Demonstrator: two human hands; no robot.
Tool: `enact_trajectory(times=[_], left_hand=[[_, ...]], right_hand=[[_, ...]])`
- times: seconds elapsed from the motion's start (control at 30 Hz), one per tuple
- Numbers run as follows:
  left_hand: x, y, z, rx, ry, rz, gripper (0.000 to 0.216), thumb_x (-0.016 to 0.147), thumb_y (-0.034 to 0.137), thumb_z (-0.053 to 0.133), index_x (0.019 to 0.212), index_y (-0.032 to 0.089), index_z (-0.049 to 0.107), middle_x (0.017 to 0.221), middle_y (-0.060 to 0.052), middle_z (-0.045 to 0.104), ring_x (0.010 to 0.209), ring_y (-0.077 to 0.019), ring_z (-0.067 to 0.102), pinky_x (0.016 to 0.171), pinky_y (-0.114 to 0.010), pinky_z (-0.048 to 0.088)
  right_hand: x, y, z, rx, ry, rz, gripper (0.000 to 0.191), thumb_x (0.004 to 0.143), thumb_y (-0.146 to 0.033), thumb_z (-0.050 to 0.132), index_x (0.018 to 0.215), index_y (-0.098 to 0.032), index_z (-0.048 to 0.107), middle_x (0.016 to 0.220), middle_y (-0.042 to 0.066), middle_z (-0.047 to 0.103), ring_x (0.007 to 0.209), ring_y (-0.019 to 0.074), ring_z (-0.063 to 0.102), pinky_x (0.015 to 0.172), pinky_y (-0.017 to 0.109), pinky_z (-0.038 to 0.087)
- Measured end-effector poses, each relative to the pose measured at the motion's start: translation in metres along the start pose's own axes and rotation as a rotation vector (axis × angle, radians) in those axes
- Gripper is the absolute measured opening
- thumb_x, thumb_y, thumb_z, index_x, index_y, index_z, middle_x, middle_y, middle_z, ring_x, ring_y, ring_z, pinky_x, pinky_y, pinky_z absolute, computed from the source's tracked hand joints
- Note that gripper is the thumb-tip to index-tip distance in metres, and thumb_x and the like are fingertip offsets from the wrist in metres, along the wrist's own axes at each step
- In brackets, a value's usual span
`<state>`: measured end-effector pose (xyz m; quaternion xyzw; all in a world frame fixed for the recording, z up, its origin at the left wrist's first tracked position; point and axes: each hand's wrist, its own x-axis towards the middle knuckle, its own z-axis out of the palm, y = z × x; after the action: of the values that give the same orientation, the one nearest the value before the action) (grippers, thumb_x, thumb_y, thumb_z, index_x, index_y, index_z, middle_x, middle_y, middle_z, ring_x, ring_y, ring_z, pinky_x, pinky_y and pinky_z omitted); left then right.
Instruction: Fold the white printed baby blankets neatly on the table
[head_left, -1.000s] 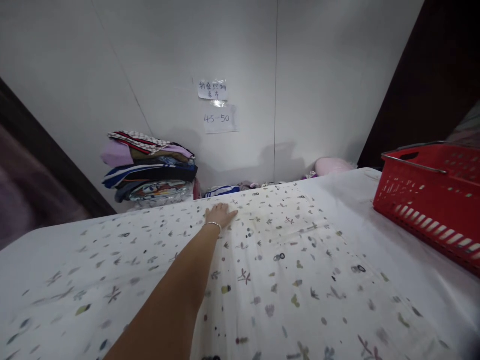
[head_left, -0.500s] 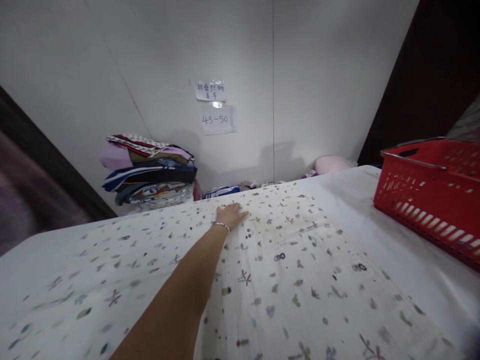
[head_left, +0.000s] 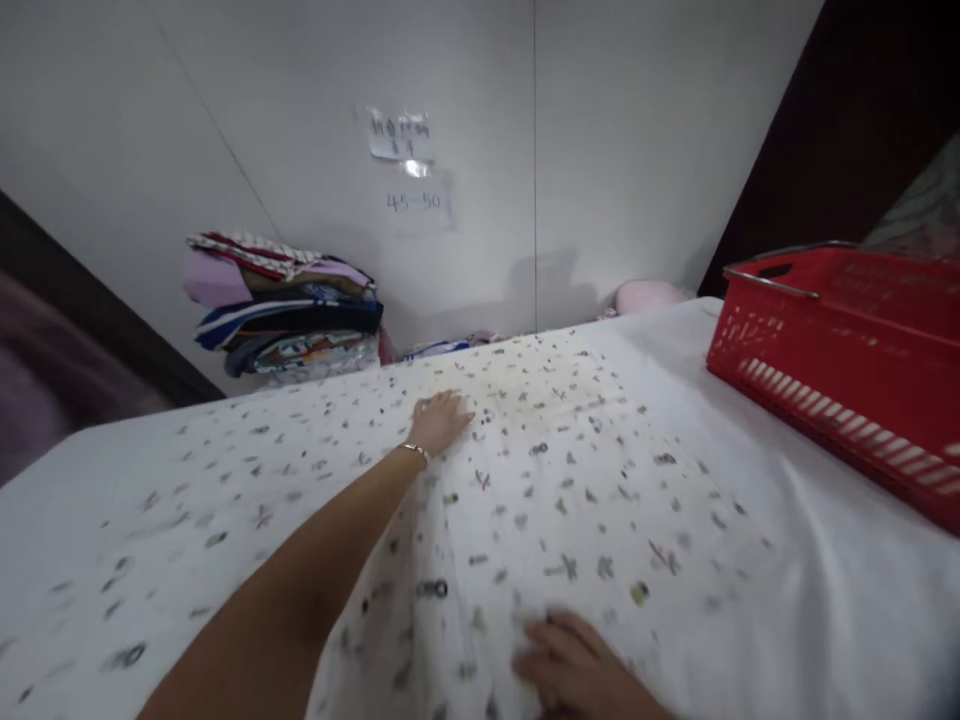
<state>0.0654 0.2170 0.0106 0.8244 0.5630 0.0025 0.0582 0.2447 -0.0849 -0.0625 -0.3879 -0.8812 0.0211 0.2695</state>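
Observation:
A white cloth (head_left: 600, 480) printed with small dark and coloured marks lies spread across the table. My left hand (head_left: 439, 422) reaches far forward, open, its fingers flat on the cloth near the far edge; a thin bracelet circles the wrist. At the bottom of the view my right hand (head_left: 577, 668) rests on the near part of the cloth. Its fingers lie curled against the fabric and are blurred by motion.
A red plastic basket (head_left: 840, 350) with a metal handle stands on the table at the right. A stack of folded clothes (head_left: 289, 315) sits at the back left against the white wall. Two paper notes (head_left: 405, 165) are taped to the wall. A pink item (head_left: 649, 296) lies at the back.
My right hand has come into view at the bottom onto the cloth. My left hand has drawn back slightly on the cloth. The view has tilted.

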Motion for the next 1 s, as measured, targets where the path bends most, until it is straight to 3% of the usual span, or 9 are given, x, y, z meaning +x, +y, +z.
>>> enact_trajectory(times=[0.1,0.23,0.4,0.53,0.73,1.0], left_hand=[[-0.065,0.006,0.004,-0.015,-0.066,0.095,0.056,0.090,0.051,0.035,0.137,0.021,0.041,0.153,-0.009,0.026,0.141,-0.0237,0.019,0.114,-0.050,0.013],[-0.154,0.017,0.010,-0.085,-0.084,0.236,0.055,0.090,0.052,0.034,0.135,0.022,0.044,0.152,-0.008,0.029,0.140,-0.0253,0.023,0.115,-0.048,0.015],[-0.255,0.037,0.015,-0.190,0.009,0.391,0.055,0.091,0.055,0.033,0.133,0.023,0.046,0.146,-0.007,0.039,0.136,-0.0219,0.032,0.114,-0.042,0.022],[-0.308,0.049,0.023,-0.233,0.126,0.461,0.050,0.089,0.052,0.042,0.129,0.023,0.050,0.137,-0.007,0.050,0.127,-0.0214,0.042,0.109,-0.039,0.032],[-0.328,0.075,0.037,-0.253,0.191,0.397,0.031,0.086,0.032,0.051,0.115,0.025,0.059,0.119,-0.006,0.058,0.112,-0.0227,0.050,0.097,-0.040,0.042],[-0.300,0.111,0.035,-0.239,0.221,0.356,0.022,0.087,0.028,0.049,0.104,0.021,0.061,0.104,-0.006,0.060,0.098,-0.0215,0.052,0.086,-0.036,0.044]], right_hand=[[-0.013,-0.022,-0.024,0.023,-0.023,-0.037,0.012,0.079,-0.036,0.059,0.080,-0.043,0.068,0.122,-0.009,0.062,0.121,0.0236,0.052,0.095,0.045,0.047],[-0.007,-0.025,-0.046,0.102,-0.065,-0.021,0.015,0.086,-0.026,0.055,0.090,-0.027,0.069,0.127,0.004,0.059,0.130,0.0237,0.041,0.105,0.046,0.035],[-0.004,-0.021,-0.054,0.082,-0.112,-0.049,0.019,0.087,-0.029,0.057,0.101,-0.024,0.068,0.134,0.010,0.053,0.134,0.0271,0.034,0.105,0.048,0.032],[-0.016,-0.007,-0.077,0.054,-0.101,-0.033,0.023,0.087,-0.029,0.057,0.107,-0.024,0.067,0.137,0.010,0.049,0.134,0.0276,0.034,0.104,0.049,0.033],[-0.052,0.035,-0.122,-0.065,-0.031,0.125,0.019,0.086,-0.020,0.054,0.098,-0.022,0.069,0.128,0.010,0.057,0.129,0.0293,0.042,0.099,0.050,0.040],[-0.067,0.047,-0.111,-0.127,-0.109,0.132,0.020,0.088,-0.024,0.053,0.101,-0.024,0.068,0.122,0.008,0.061,0.126,0.0278,0.045,0.098,0.049,0.043]])
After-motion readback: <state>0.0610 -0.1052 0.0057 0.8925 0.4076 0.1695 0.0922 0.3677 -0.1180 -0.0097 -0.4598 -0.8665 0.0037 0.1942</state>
